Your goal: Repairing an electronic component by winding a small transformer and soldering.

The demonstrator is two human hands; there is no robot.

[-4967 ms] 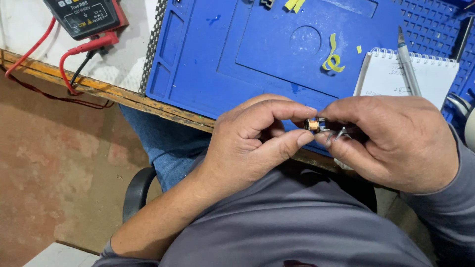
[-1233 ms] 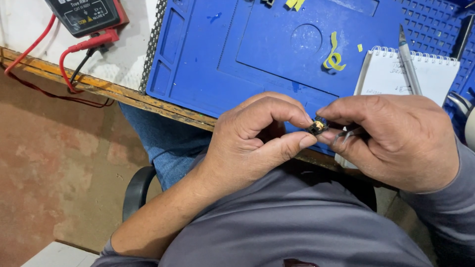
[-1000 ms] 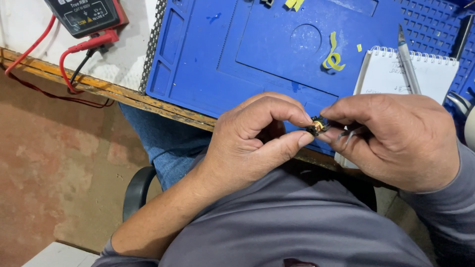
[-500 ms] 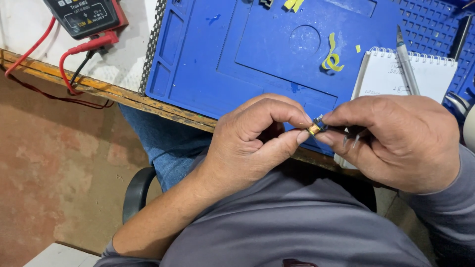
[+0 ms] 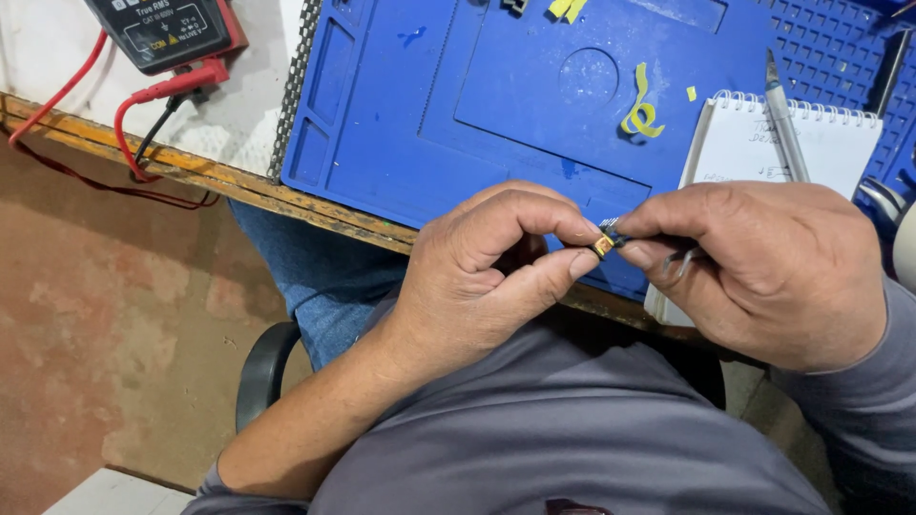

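**Q:** Two hands are in view, is that right? What are they doing?

**A:** Yes, both belong to the person wearing the camera, seen from above. The left hand [image 5: 477, 277] and the right hand [image 5: 763, 267] meet at the fingertips above the person's lap, just in front of the near edge of the counter [image 5: 210, 176]. Between them sits a tiny electronic part [image 5: 603, 245], dark with a small gold-coloured face. The left thumb and forefinger are pinched shut on it. The right thumb and forefinger are also closed and touch the part from the other side. A thin metal piece shows under the right hand's curled fingers; I cannot tell what it is.

**Q:** What lies around them?

**A:** On the counter behind the hands is a blue work mat [image 5: 477, 105] with moulded compartments. A curled yellow strip [image 5: 641, 107] lies on the mat, well apart from the hands. To the right of the mat is a white spiral notepad [image 5: 754, 153] with a grey pen [image 5: 784, 116] resting on it, just beyond the right hand. At the far left stands a multimeter [image 5: 167, 29], black with a red casing, and its red and black leads [image 5: 143, 114] trail over the counter edge. The person wears a grey long-sleeved top and blue jeans, and sits on a chair with a black armrest [image 5: 262, 367] above a reddish floor.
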